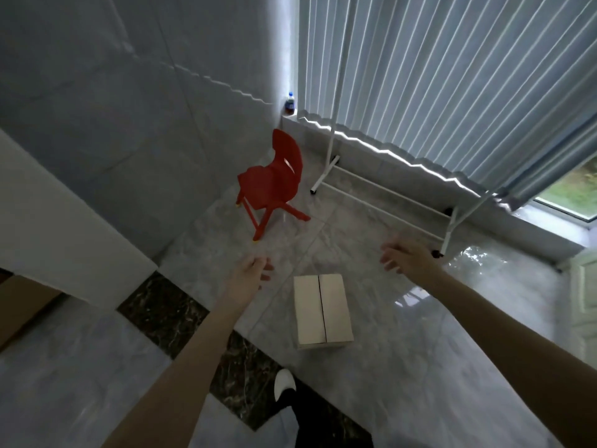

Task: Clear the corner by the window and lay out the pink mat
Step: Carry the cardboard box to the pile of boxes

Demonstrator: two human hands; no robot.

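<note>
Both hands, left hand (250,273) and right hand (408,258), reached empty with loose fingers; the cardboard box (323,310) lay between, long axis near-to-far, seemingly equidistant.

Small red plastic chair (271,182) standing upright in the corner, back toward the window. White metal rack (384,192) sitting along the sill under the blinds. Closed cardboard box (323,310) lying flat on the floor, nearer the camera.
</note>
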